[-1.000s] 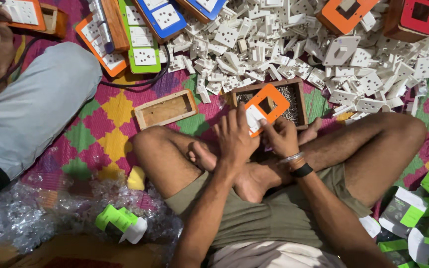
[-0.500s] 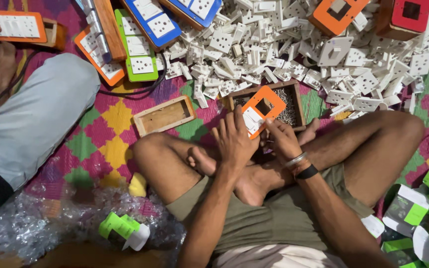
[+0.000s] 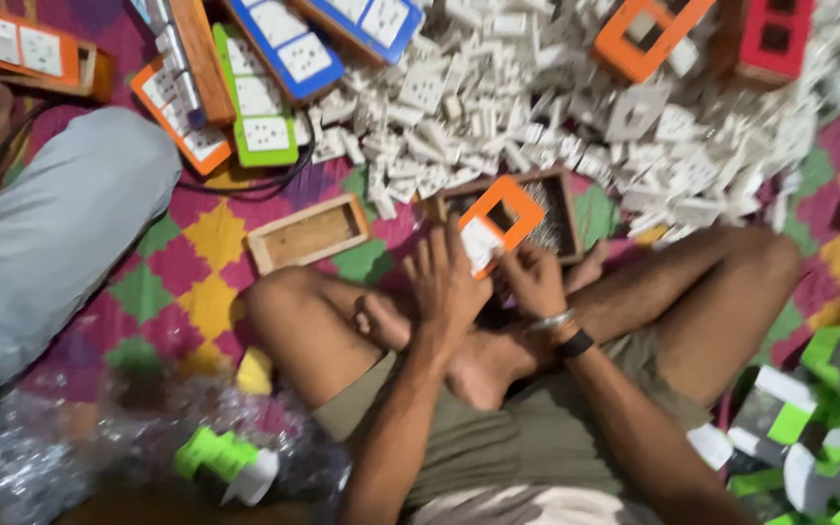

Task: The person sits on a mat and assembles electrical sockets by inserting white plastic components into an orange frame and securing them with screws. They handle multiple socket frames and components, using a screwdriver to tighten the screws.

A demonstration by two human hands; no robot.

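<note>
Knees spread, the person sits cross-legged on a patterned mat (image 3: 196,282), both forearms running up from the near edge to meet over the crossed feet; the left hand (image 3: 449,287) lies flat-backed with its fingers reaching up to the lower left corner of an orange plate (image 3: 500,222), and the right hand (image 3: 535,280), banded at the wrist, pinches the plate's lower right edge; both grips look closed on the plate, though blur hides the fingertips. The plate sits just beyond the hands, tilted, its long axis running from lower left to upper right, a white module (image 3: 479,243) seated at its near end and an empty window at the far end; the left hand is the nearer to the module. Behind the plate and touching it stands a dark wooden box (image 3: 561,209); to the left, apart, lies an empty pale wooden box (image 3: 308,233). Farther out a heap of white switch parts (image 3: 556,107) covers the mat, with finished boards (image 3: 255,107) at upper left; another person's grey-clad leg (image 3: 51,233) lies at far left.
</note>
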